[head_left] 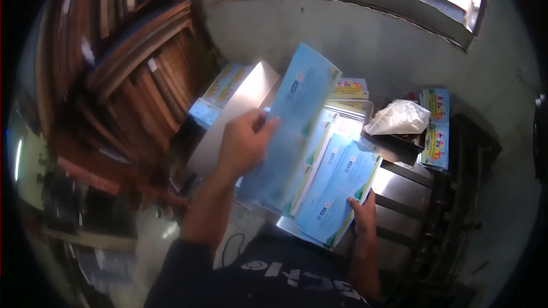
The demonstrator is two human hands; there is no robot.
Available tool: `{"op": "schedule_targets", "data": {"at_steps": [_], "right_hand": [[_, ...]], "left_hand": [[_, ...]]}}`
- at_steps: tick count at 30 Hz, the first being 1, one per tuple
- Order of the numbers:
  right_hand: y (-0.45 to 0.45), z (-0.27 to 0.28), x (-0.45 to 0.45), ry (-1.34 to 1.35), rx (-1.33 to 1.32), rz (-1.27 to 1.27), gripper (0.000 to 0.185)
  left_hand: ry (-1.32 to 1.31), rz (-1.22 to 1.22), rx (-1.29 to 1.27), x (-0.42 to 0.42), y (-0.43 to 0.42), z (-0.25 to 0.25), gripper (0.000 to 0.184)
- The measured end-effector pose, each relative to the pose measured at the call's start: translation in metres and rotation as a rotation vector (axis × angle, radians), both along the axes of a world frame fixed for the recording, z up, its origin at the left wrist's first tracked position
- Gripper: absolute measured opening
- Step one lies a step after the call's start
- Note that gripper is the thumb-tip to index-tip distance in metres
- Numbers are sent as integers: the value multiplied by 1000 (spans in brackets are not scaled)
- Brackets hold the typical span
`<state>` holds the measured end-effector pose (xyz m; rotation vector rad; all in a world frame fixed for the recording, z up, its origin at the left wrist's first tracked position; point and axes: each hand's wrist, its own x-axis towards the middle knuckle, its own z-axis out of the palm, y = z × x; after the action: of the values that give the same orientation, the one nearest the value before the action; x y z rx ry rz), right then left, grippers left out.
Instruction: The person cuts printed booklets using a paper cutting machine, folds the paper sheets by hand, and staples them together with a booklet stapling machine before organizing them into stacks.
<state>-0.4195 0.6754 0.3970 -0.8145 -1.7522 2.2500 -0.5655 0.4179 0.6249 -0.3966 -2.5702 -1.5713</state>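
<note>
My left hand (245, 142) pinches the long edge of a blue printed sheet (294, 100), which is raised, tilted and slightly blurred. Under and beside it lie more blue sheets with green and yellow corners (317, 162). My right hand (364, 214) grips the lower right edge of a fanned batch of blue sheets (337, 188), its thumb on top and its fingers mostly hidden underneath. The raised sheet partly covers the pile behind it.
A pale metal panel (231, 117) rises left of the sheets, with printed stacks (220, 91) behind it. A plastic bag (399, 118) sits on a dark box at right, beside colourful booklets (436, 128). Wooden frames (151, 80) fill the left; dark machine bars (399, 205) lie right.
</note>
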Motion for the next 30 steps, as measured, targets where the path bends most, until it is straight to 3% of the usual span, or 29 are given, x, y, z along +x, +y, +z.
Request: {"op": "schedule_targets", "data": {"at_steps": [1,3,5,6,7,9,10,11,13,14,15,16,17,19,23,27,30], "right_hand": [[1,-2,1,30,-1,22,63],[4,-4,9,37,7,31,57],[8,4,6,65,-336,22,62],[10,14,8,146,-528,62,73],[14,23,11,148,-517,35,73],[19,32,20,208,-796,57,69],[38,-13,24,455,-945,339,66],[21,2,18,226,-680,107,67],[28,-35,17,193,-722,116,56],[24,-23,11,219,-727,98,56],[10,-1,11,178,-459,22,52],[-3,10,14,116,-191,-39,51],[-9,7,16,104,-194,-30,51],[-9,3,7,46,-209,-149,55],[-1,10,10,68,-329,-104,58],[10,-7,9,142,-482,13,63],[11,-3,19,206,-685,2,66]], "left_hand": [[-197,-85,161,4,6,-7,29],[-345,-232,193,7,29,-57,34],[-337,-413,-65,19,64,-90,33],[-416,-429,-69,34,76,-92,33],[-491,-444,-75,46,88,-85,33],[-363,-457,-96,43,97,-92,37],[-229,-432,-109,46,96,-103,40],[-239,-436,-112,48,96,-119,40],[-472,-442,-286,42,99,-144,48],[-601,-454,-172,57,103,-133,55],[-602,-485,-32,74,108,-120,56],[-447,-551,-215,81,111,-117,54],[-283,-606,-383,86,113,-117,52],[-272,-569,-484,85,113,-122,51],[-201,-510,-708,70,117,-84,49],[-69,-523,-710,60,117,-57,50],[4,-463,-511,47,93,-9,45]]}}
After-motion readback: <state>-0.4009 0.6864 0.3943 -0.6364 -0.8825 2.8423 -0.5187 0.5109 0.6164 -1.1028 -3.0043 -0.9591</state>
